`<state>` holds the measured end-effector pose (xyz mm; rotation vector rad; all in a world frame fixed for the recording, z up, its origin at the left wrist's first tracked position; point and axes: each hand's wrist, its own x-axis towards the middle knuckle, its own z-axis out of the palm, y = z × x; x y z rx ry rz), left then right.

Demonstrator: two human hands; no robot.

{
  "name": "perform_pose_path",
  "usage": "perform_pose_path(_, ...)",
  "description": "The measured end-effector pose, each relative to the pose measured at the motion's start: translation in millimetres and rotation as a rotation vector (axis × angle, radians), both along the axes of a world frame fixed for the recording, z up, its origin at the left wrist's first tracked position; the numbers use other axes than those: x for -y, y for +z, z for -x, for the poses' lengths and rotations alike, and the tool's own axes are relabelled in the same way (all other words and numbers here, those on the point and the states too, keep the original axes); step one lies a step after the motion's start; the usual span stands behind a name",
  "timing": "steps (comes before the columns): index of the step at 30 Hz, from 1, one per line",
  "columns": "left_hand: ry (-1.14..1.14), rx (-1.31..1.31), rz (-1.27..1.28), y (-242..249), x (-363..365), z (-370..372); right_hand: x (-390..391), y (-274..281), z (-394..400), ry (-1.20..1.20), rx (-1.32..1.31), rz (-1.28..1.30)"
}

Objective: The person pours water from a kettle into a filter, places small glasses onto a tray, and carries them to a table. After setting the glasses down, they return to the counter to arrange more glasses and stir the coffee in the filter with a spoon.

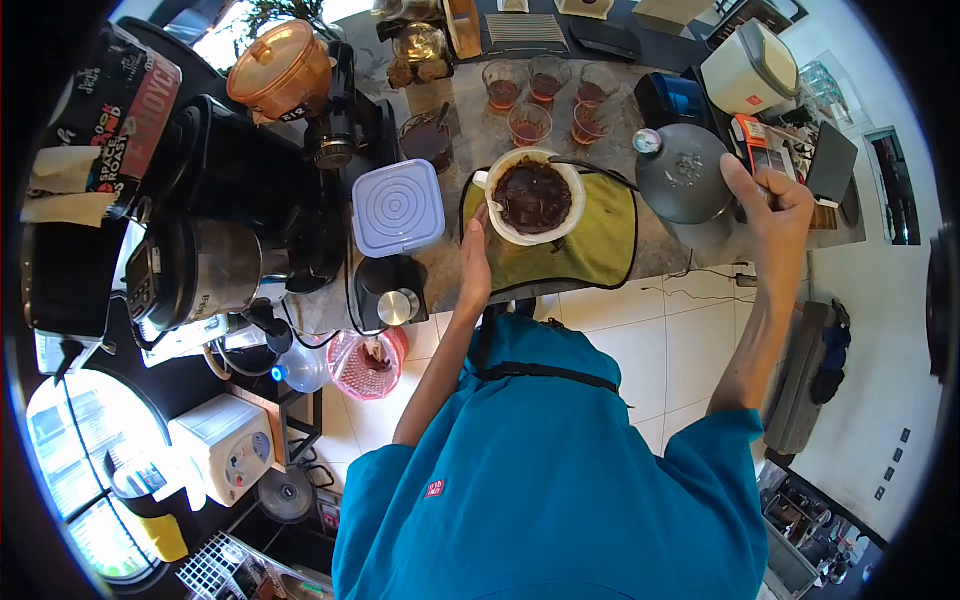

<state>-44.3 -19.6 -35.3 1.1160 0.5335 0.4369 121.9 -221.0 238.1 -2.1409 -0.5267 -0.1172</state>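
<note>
My right hand point(770, 200) is wrapped round the handle of a dark grey gooseneck kettle point(690, 185), which has a thermometer dial point(648, 141) in its lid. The kettle's thin spout reaches left over the rim of a white coffee dripper point(573, 215). Wet, dark coffee grounds point(533, 196) fill the dripper's paper filter. On the dripper's left side, my left hand point(476, 258) is stretched flat, fingertips just below its white handle point(481, 179). Under the dripper lies an olive-green cloth point(605, 225) with a dark edge. Whatever stands beneath the dripper is hidden.
Several small glasses point(529, 124) of reddish-brown liquid stand behind the dripper. To its left are a blue-lidded container point(398, 208), a jug of dark liquid point(427, 140) and a black grinder point(330, 150). A pink bin point(366, 365) stands on the floor below the counter's edge.
</note>
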Motion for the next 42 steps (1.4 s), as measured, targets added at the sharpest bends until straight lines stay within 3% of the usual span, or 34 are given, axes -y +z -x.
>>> perform_pose_path(11, -0.004, -0.056, 0.012, -10, 3, 7, 7, -11, 10, 0.131, -0.075, -0.023)
perform_pose_path(23, -0.025, -0.125, -0.025, 0, 3, 18, 19, -2, 12, -0.011, -0.055, -0.015)
perform_pose_path(42, -0.029, -0.177, -0.07, -11, 1, 24, 23, -15, 13, 0.018, -0.054, -0.028)
